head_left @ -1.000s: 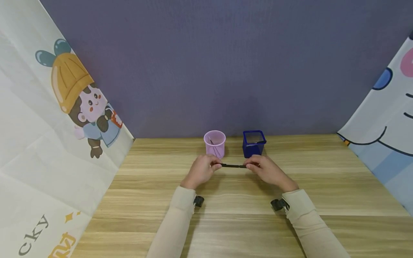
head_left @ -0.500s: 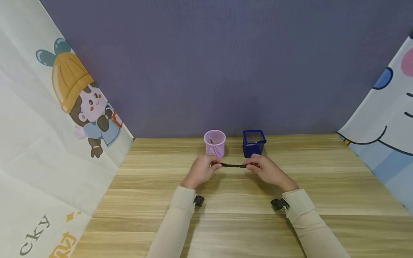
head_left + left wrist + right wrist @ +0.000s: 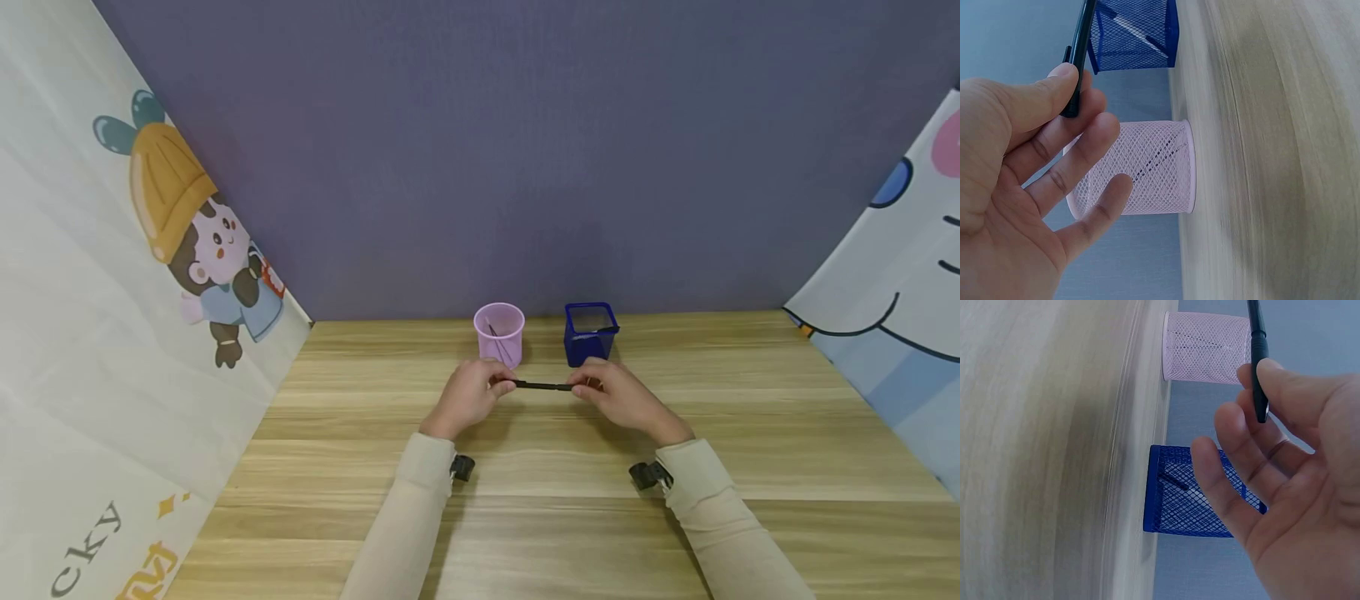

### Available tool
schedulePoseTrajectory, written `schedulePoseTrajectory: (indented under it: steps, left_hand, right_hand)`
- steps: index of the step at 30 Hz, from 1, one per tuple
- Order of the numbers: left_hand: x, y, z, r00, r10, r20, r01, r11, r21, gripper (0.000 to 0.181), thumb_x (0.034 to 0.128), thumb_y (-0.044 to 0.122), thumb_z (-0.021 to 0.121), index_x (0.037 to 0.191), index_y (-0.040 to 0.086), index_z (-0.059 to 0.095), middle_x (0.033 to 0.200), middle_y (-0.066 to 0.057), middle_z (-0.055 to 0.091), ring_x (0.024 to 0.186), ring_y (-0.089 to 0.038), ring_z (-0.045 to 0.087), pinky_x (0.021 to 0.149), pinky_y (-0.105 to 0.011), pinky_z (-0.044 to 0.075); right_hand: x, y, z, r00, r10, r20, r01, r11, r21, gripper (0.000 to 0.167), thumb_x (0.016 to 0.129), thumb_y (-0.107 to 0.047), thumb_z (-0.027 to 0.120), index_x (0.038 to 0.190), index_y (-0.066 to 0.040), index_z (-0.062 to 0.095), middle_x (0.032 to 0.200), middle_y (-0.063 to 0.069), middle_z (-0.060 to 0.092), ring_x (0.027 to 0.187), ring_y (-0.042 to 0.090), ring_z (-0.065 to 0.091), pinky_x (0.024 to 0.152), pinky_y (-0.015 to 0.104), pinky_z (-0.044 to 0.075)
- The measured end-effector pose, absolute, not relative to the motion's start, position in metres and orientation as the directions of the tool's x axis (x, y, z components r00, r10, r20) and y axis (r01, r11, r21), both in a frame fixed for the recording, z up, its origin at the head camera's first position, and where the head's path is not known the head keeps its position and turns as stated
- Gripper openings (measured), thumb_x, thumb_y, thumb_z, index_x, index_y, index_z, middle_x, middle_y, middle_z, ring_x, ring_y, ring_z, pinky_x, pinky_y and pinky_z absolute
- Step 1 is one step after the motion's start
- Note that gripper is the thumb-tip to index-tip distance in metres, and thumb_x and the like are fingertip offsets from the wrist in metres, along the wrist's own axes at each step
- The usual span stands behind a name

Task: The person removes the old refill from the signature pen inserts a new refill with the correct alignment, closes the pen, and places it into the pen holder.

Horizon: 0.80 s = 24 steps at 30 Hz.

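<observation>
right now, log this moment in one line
left grip: pinches black pen, clip end | right grip: pinches its tip end | pink cup, blue holder: upright beyond pen

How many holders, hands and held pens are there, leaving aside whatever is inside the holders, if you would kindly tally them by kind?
Holders: 2 (pink holder, blue holder)
Hands: 2 (left hand, right hand)
Held pens: 1 (black pen)
Total: 5
</observation>
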<state>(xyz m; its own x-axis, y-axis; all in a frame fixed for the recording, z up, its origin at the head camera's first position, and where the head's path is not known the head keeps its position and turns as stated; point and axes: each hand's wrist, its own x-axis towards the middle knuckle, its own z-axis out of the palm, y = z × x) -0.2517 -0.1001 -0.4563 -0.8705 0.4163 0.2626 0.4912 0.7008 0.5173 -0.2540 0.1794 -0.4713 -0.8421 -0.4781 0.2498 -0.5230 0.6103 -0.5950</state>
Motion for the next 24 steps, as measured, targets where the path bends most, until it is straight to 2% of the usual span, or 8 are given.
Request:
schedulePoseTrajectory:
  steps: [14, 24]
  left_hand:
    - [-0.253, -0.0994, -0.458, -0.873, 0.416, 0.256, 0.488, 0.711, 0.507, 0.013, 0.0958, 0.022, 0.071, 0.102, 0.014, 0.078, 0.096, 0.001, 0.076, 0.085, -0.01, 0.066, 0.077, -0.026, 0.054]
    - [-0.2519, -0.0991, -0.4577, -0.874, 0.414, 0.254, 0.485, 0.708, 0.513, 0.012, 0.0956, 0.022, 0.072, 0.102, 0.013, 0.078, 0.096, 0.001, 0.076, 0.084, -0.011, 0.066, 0.078, -0.028, 0.054]
  right_hand:
    - [-0.2516, 0.1789, -0.4695, -0.845, -0.475, 0.245, -0.513, 0.594, -0.62, 0.006, 0.096, -0.01, 0.071, 0.101, -0.014, 0.072, 0.091, -0.003, 0.065, 0.08, 0.009, 0.059, 0.068, 0.024, 0.052]
    - [-0.2515, 0.1773, -0.4693, -0.854, -0.464, 0.236, -0.497, 0.594, -0.633, 0.006, 0.096, -0.008, 0.071, 0.1, -0.011, 0.071, 0.093, -0.001, 0.065, 0.082, 0.011, 0.059, 0.07, 0.024, 0.053]
